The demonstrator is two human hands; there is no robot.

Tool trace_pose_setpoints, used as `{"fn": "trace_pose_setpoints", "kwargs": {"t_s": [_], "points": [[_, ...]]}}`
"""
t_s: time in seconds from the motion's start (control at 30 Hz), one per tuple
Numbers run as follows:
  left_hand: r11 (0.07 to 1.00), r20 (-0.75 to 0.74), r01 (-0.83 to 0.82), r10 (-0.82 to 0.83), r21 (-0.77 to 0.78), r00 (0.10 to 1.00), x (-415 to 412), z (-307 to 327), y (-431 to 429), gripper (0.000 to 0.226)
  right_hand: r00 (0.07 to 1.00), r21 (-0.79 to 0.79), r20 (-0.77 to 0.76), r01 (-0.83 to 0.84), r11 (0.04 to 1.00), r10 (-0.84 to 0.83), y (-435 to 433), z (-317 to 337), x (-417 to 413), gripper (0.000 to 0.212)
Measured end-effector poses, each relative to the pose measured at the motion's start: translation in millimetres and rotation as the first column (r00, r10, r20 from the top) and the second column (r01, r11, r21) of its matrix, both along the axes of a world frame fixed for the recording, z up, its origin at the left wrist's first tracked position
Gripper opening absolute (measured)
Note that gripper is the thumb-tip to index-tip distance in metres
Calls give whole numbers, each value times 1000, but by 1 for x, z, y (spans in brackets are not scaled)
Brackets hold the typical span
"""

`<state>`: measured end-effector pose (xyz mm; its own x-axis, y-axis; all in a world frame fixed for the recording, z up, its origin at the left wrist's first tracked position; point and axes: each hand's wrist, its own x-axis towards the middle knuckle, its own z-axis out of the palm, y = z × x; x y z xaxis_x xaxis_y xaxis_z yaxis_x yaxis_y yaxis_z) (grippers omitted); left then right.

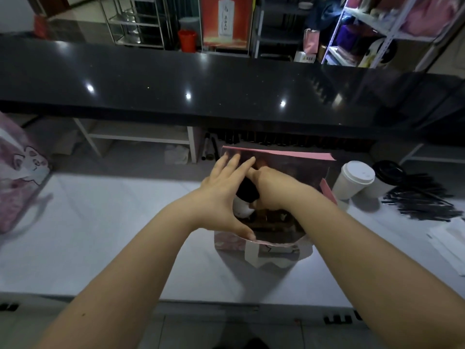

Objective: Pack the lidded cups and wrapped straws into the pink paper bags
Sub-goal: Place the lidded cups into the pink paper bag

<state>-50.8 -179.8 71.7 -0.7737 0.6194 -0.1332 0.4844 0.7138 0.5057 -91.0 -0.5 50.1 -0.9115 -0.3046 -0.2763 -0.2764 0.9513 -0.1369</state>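
dim indoor | ceiling-light glare spots on glossy black counter (226, 81) | soft focus | wide-angle bending at edges

Pink bag (276, 153); white cup (242, 209); black straws (422, 200).

A drinks shop: raised black service counter (226, 79); takeaway cups (354, 180); heaped straws (422, 197); stock shelves (377, 28) behind.

One wide-angle head view looks forward and down, close above the near edge of the white counter (105, 222).
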Motion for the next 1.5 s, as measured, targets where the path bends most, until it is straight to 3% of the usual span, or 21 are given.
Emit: {"fn": "trace_pose_setpoints", "kwargs": {"t_s": [0.2, 0.63, 0.97, 1.07, 1.17, 1.33, 1.4, 1.5], "points": [[999, -7, -41, 42, 35, 999, -2, -1, 0, 136, 989, 113, 123, -95, 989, 81, -6, -20, -1, 109], [994, -153, -91, 82, -52, 985, 16, -3, -6, 137, 948, 137, 79, -315, 939, 307, 2, -48, 32, 83], [996, -189, -89, 82, -29, 978, 24, -11, -6, 129, 959, 9, 165, -237, 971, 233, 7, -61, 36, 69], [990, -235, -144, 138, -8, 962, 22, -7, -4, 117, 943, 39, 242, -246, 968, 230, 5, -40, 29, 71], [977, -350, -210, 204, 21, 914, 18, 0, -6, 95, 944, -21, 302, -132, 991, 132, 5, 0, 22, 59], [982, -495, -181, 187, 61, 848, 8, 18, -8, 54, 978, -211, 190, -40, 977, 81, 22, 58, 37, 41], [983, -519, -161, 181, 83, 836, -4, 32, -5, 46, 991, -311, 132, 26, 950, 16, 33, 81, 41, 36], [988, -535, -144, 154, 61, 831, -36, 55, 5, 42, 992, -375, -82, 58, 925, -95, 56, 111, 35, 27]]}}
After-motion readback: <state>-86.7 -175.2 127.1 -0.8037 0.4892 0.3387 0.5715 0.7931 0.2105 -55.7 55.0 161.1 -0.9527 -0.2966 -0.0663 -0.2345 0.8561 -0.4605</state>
